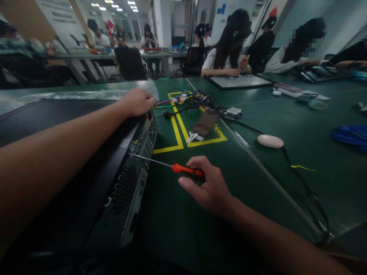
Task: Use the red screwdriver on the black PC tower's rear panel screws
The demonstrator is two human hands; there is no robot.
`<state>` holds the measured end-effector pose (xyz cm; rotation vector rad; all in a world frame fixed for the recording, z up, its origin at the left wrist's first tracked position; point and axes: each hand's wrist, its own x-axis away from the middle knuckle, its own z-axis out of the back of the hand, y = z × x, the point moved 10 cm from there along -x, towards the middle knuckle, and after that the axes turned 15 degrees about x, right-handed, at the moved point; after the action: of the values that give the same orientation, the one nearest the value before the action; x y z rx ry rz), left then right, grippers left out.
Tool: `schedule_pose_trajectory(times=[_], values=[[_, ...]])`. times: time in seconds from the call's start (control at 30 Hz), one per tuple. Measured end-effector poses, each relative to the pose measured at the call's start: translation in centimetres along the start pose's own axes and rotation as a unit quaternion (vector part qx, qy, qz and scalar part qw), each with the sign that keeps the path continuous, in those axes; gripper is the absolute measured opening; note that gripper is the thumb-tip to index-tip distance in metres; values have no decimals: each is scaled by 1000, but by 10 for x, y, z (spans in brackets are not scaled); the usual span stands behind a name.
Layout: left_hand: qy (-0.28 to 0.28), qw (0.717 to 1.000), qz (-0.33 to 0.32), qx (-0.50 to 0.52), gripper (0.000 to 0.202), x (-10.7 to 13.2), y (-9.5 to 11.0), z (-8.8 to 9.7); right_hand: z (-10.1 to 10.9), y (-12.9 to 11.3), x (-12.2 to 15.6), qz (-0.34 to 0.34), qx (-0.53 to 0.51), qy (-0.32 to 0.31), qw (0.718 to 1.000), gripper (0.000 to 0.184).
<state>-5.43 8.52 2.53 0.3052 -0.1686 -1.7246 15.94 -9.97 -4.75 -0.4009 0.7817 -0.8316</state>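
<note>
Head view — right hand [210, 187], screwdriver [187, 171] apparently touching case [104, 164]

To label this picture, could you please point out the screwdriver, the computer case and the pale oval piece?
Screwdriver [181, 169], head view: handle's orange part.
Computer case [94, 179], head view: dark upper panel.
Pale oval piece [270, 141], head view: upper face.

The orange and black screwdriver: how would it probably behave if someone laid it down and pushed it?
The screwdriver would probably stay stiff, since its thin shaft looks straight and metallic. It may roll a little, as the handle appears rounded. The much thicker handle suggests its weight sits there.
</note>
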Motion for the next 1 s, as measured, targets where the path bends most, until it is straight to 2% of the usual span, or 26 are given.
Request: schedule_pose_trajectory(times=[0.07,0.27,0.47,1.0], values=[[2,1000,2,-1,56,0,-1,0,0,0,1,3,4,5,1000,26],[5,1000,8,3,55,-1,-2,0,3,-3,0,24,20,15,999,17],[0,1000,7,-1,55,-1,-3,-1,4,-5,1,39,10,21,999,19],[1,1000,20,-8,55,0,-3,0,3,-2,2,26,6,10,1000,15]])
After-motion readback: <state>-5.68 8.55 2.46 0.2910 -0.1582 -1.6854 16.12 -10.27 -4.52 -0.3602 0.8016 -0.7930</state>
